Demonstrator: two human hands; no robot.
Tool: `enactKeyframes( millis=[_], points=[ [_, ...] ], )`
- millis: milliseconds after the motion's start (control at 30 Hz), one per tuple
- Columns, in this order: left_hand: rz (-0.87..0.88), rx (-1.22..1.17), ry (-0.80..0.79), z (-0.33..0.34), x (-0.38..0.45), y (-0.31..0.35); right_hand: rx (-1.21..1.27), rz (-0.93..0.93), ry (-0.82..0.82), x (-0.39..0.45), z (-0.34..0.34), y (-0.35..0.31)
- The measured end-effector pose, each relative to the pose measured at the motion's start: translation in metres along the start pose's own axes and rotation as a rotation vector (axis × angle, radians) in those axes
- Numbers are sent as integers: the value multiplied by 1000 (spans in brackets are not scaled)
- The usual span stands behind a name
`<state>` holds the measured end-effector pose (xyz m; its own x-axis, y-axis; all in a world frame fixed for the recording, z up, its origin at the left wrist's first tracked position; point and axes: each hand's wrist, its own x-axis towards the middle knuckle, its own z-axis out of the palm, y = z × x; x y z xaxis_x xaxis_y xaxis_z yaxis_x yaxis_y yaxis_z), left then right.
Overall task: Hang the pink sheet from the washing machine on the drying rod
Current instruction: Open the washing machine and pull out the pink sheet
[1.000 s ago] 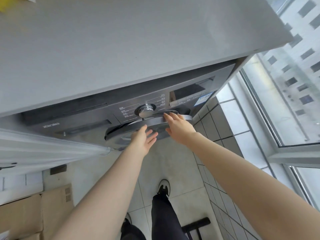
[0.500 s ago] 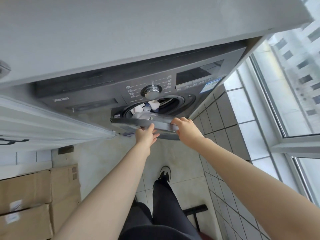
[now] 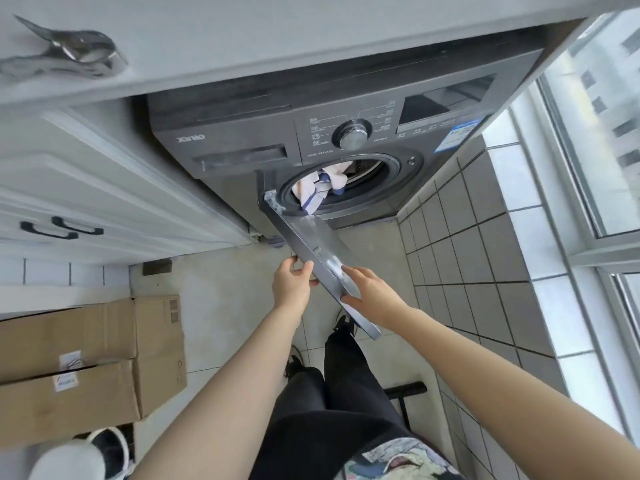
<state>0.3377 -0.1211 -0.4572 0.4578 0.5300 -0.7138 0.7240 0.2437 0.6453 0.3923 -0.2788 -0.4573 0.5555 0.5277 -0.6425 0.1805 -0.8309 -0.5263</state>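
Laundry (image 3: 320, 188) in washing machine (image 3: 242, 140) drum mostly hidden behind door rim, colour unclear; panel labels above it too small/blurred to read; metal clip (image 3: 65, 53) upper-left of machine cut off by frame edge.

1. The scene is bright with daylight from the window (image 3: 588, 140) on the right.
2. The glass looks overexposed and hazy.
3. Straight lines bend strongly near the edges.
4. The countertop (image 3: 311, 36) is slightly blurred.
5. Shadows are soft.
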Motion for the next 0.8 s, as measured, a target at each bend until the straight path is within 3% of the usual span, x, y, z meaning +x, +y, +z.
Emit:
enactKeyframes(
  millis=[133,367,800],
  points=[
    [88,87,15,-27,-4,-21,29,-29,-58,-6,36,-24],
    [219,225,29,-68,-21,-56,232,49,-12,-12,93,-70],
    [256,172,62,-153,0,-81,407,43,90,3,169,-133]
  ],
)
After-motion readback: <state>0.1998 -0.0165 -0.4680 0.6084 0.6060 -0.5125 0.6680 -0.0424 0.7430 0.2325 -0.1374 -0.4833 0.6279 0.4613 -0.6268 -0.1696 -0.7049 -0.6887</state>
